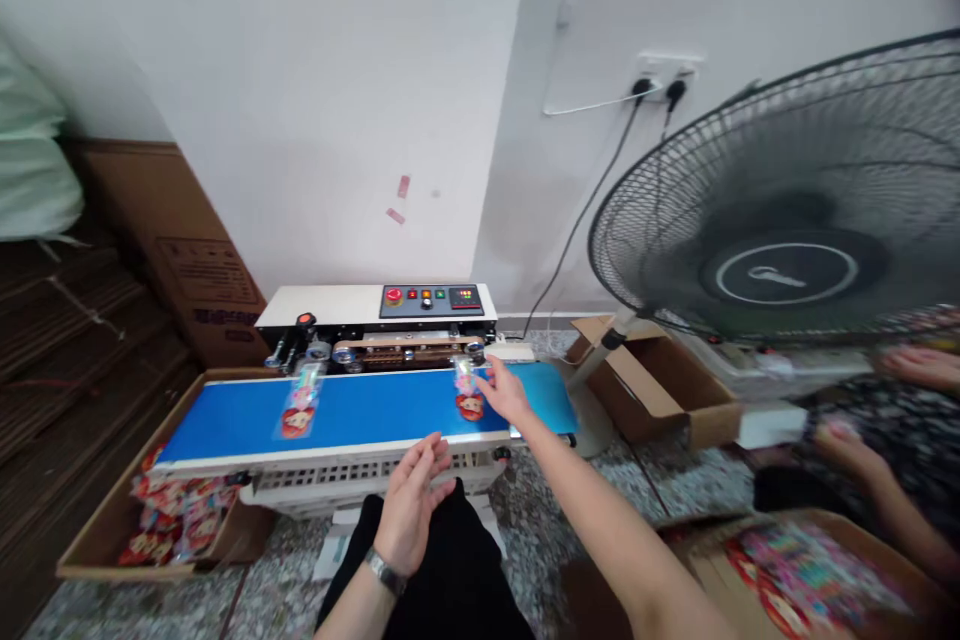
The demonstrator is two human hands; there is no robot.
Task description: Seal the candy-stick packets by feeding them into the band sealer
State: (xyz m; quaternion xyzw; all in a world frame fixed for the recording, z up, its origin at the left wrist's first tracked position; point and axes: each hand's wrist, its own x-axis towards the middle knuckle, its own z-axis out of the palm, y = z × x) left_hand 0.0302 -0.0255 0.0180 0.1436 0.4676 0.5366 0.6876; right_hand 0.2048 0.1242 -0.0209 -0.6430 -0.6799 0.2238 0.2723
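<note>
Fingers of the right hand (506,392) are resting on a small see-through packet (469,398) with a red picture on it, pressing it down on the right part of the blue belt (375,415). The grip is loose and flat, with the fingers spread on the packet, not closed around it. The left hand (412,505) is hanging open above the lap, just in front of the belt's near edge, and is holding nothing.

A second packet (300,408) is lying farther left on the belt, near the end. Below that end, a cardboard box (97,545) on the floor is holding more packets.

The packet's top is lying close to the rollers of the sealing machine (409,352), so I think fingertips could get pinched there if they slide too far in. A crooked packet could also go in slanted and wrinkle.

Room is tight on the right: a big fan (787,210) is standing very close, with an open box (652,375) under it. Another person's hands (847,445) are working over a tray of packets (810,575) at the far right. The middle of the belt is giving the most open room.
</note>
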